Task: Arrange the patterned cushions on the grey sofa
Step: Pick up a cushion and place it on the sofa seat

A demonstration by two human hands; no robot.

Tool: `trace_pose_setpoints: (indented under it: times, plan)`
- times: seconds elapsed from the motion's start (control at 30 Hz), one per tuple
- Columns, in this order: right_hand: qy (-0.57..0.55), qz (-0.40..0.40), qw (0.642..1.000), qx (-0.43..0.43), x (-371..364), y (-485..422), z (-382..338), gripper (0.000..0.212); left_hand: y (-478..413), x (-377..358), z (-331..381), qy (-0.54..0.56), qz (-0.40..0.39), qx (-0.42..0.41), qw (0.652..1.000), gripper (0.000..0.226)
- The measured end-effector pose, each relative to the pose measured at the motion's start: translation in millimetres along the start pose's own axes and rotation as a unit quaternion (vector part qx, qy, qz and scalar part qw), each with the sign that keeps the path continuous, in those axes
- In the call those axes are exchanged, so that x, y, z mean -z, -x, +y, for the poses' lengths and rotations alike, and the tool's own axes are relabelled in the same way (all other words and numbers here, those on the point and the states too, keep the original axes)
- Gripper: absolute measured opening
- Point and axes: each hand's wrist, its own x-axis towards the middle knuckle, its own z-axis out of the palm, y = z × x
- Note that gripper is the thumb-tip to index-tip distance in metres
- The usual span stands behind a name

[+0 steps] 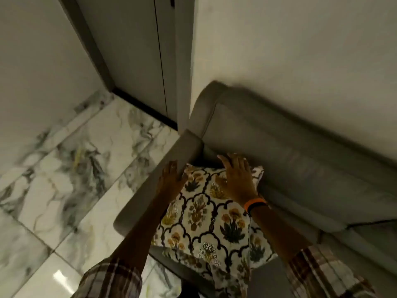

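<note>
The white cushion printed with yellow flowers and dark arches [206,214] filled the sofa's left corner, boxed in by the grey padded armrest [159,179] on the left and the grey upholstered backrest [300,160] on the far side. A plain off-white wall [300,50] rose just behind the backrest. To the right, the grey seat cushion [373,237] lay open. Left of the armrest, the white marble-veined tile floor [71,164] was open.

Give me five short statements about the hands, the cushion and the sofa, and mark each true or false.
1. The floral patterned cushion lies in the corner of the grey upholstered sofa. True.
2. The right hand rests flat on the cushion's top. True.
3. The left hand rests on the floor. False: it sits at the cushion's edge beside the sofa armrest.
4. An orange wristband is on the left wrist. False: the right wrist.
5. The floor is wooden. False: marble-patterned tiles.
</note>
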Motion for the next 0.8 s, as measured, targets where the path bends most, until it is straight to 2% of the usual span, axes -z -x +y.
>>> trace_pose_setpoints:
  times: [0.07,0.13,0.2,0.27,0.33,0.43,0.47,0.53,0.57,0.63,0.67,0.7,0.8]
  plan:
    - [-0.001,-0.058,0.998,-0.014,-36.5,3.0,7.4,0.072,-14.5,-32.9,-39.2,0.035,-0.054,0.079,0.995,0.071]
    - [-0.002,-0.085,0.995,-0.043,-65.0,19.1,17.0,0.074,-8.9,-57.3,-63.9,0.082,-0.12,0.152,0.978,0.081]
    - [-0.019,-0.047,0.995,-0.091,-89.4,29.3,27.1,0.075,0.2,-72.5,-72.4,0.142,-0.142,0.196,0.96,0.088]
    - [-0.051,0.019,0.979,-0.196,-100.8,38.9,34.9,0.076,5.7,-83.9,-73.3,0.184,-0.16,0.23,0.942,0.089]
    - [-0.117,0.031,0.944,-0.308,-112.2,45.1,37.7,0.08,6.1,-98.2,-77.8,0.212,-0.158,0.244,0.933,0.092]
    - [-0.24,0.047,0.883,-0.4,-119.9,57.6,43.3,0.087,7.1,-109.6,-76.0,0.238,-0.127,0.269,0.925,0.106]
    - [-0.281,0.015,0.854,-0.437,-120.0,63.4,51.3,0.085,5.4,-111.7,-74.8,0.245,-0.108,0.274,0.924,0.11]
    - [-0.386,-0.103,0.765,-0.505,-116.1,74.8,64.6,0.061,3.0,-108.3,-62.0,0.254,-0.073,0.272,0.925,0.103]
    - [-0.427,-0.096,0.739,-0.513,-111.4,76.8,71.4,0.056,2.3,-104.3,-51.6,0.261,-0.062,0.266,0.926,0.102]
    - [-0.481,0.049,0.726,-0.489,-101.3,73.3,84.7,0.078,1.9,-101.9,-30.4,0.278,-0.037,0.242,0.929,0.095]
    - [-0.494,0.096,0.717,-0.482,-90.6,74.2,88.9,0.084,4.9,-97.7,-11.9,0.277,-0.022,0.217,0.936,0.089]
    - [-0.514,0.128,0.703,-0.474,-81.3,76.5,92.6,0.084,7.8,-96.0,6.8,0.274,-0.006,0.187,0.943,0.086]
    - [-0.58,0.2,0.639,-0.465,-69.5,107.7,131.3,0.072,18.8,-97.8,70.2,0.264,-0.002,0.111,0.958,0.101]
